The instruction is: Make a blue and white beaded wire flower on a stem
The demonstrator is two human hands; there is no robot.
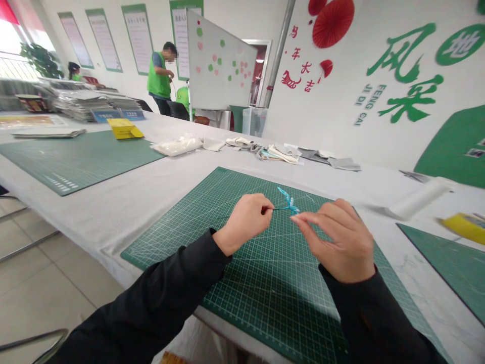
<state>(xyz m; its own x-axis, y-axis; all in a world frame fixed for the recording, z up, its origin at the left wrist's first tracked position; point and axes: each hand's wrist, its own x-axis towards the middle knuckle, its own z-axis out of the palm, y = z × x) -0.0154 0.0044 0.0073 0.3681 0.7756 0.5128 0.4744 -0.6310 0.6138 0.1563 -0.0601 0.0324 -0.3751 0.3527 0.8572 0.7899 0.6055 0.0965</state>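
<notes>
A small light-blue piece with white spots, shaped like narrow leaves or ribbon loops (290, 201), is held up over a green cutting mat (227, 184). From its middle a thin dark stem (279, 208) runs leftward. My left hand (248, 220) is closed, pinching that stem between thumb and forefinger. My right hand (337, 235) pinches the lower tip of the blue piece between thumb and forefinger, its other fingers loosely curled. Whether the blue piece is fabric, ribbon or wire cannot be made out.
Farther left lie a second cutting mat (91, 156), a yellow folded card (125, 129) and stacked papers (76, 98). Along the back are a plastic-wrapped pack (178, 145) and cloth pieces (280, 153). To the right is a white roll (420, 197). A person in a green vest (159, 76) stands beyond.
</notes>
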